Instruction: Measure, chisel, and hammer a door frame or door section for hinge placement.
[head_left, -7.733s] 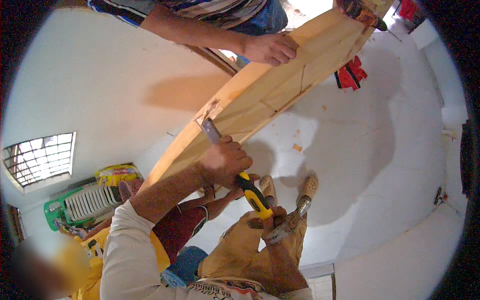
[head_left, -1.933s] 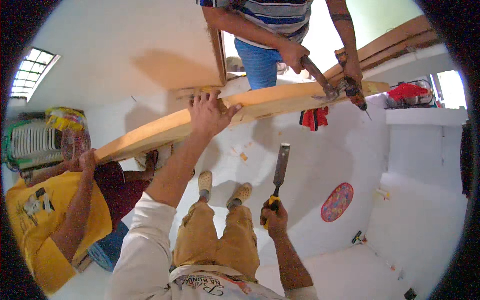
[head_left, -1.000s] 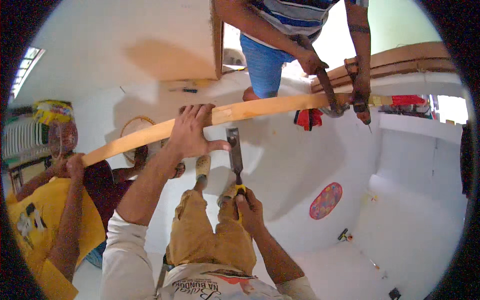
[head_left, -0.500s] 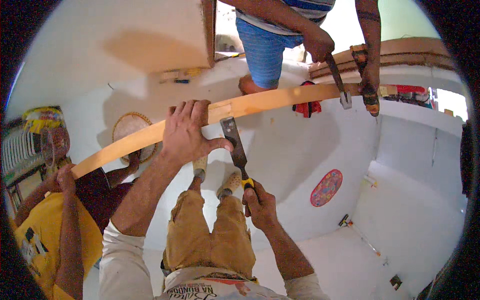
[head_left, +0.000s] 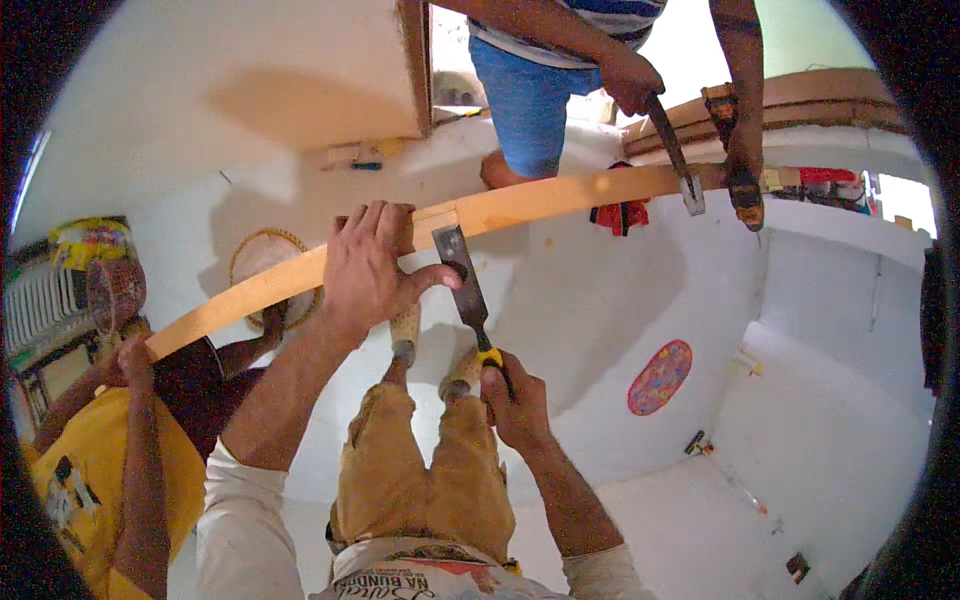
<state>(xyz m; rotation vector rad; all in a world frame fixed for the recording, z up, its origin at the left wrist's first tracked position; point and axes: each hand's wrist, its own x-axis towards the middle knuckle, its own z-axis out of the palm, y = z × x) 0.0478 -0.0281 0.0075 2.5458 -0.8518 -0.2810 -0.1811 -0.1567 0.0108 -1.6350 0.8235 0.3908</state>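
Note:
A long, pale wooden board [head_left: 540, 202] runs across in front of me. My left hand [head_left: 368, 268] is closed over its middle, fingers on the far side. That hand's thumb stretches out against the blade of a wide chisel [head_left: 470, 290]. My right hand [head_left: 517, 402] is wrapped round the chisel's black and yellow handle. The blade points up and away from me, its tip over the near edge of the board, beside a shallow rectangular cut [head_left: 435, 220].
On the left, a person in a yellow shirt [head_left: 160, 470] holds the board's end. Across from me, another person in blue shorts [head_left: 520, 95] holds a hammer [head_left: 672, 145] at its right end. An oval mat [head_left: 660, 377] and a round woven tray [head_left: 262, 255] lie on the floor.
The chisel's tip has shifted slightly left and away from me, now overlapping the board's edge. My right hand has moved a little with it, while my left hand keeps its hold.

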